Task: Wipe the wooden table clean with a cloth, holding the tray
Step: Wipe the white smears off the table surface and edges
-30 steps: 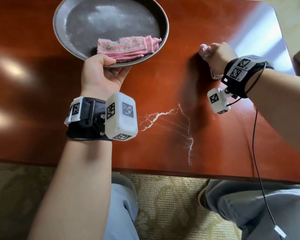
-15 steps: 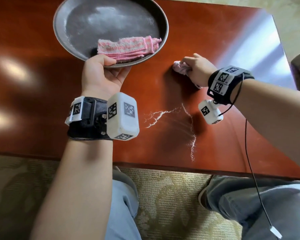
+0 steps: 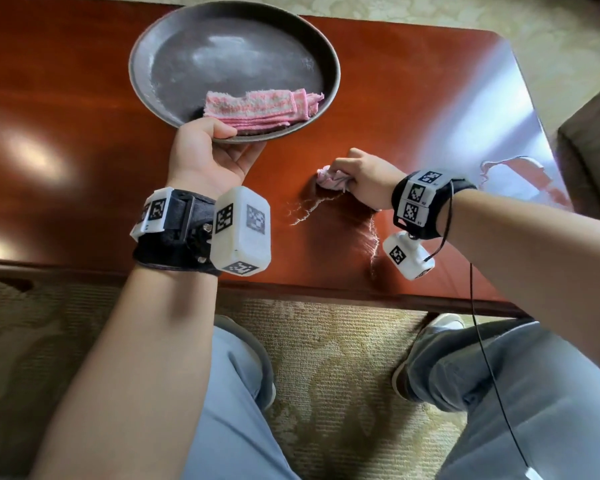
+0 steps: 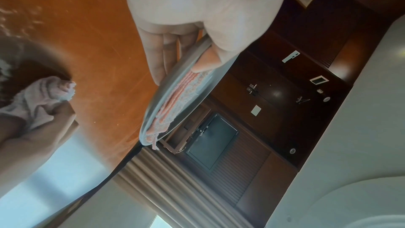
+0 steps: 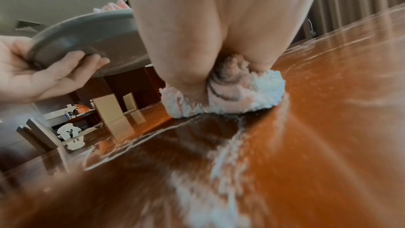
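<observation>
Pink bunched cloth (image 3: 329,177): gripped in fist of right hand (image 3: 368,178), pressed to wooden table (image 3: 413,98). Left hand (image 3: 212,154): thumb over, fingers under near rim of grey tray (image 3: 146,46), lifted off table; folded pink towel (image 3: 260,107) inside. White powder lines (image 3: 303,211) just beside cloth. Advised: sweep powder toward tray edge, tray kept level, firm pressure.

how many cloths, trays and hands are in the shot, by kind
cloths: 2, a folded pink cloth lying in the tray, a bunched cloth gripped by the right hand on the table
trays: 1, the grey tray, held at its rim by the left hand
hands: 2
total: 5
</observation>
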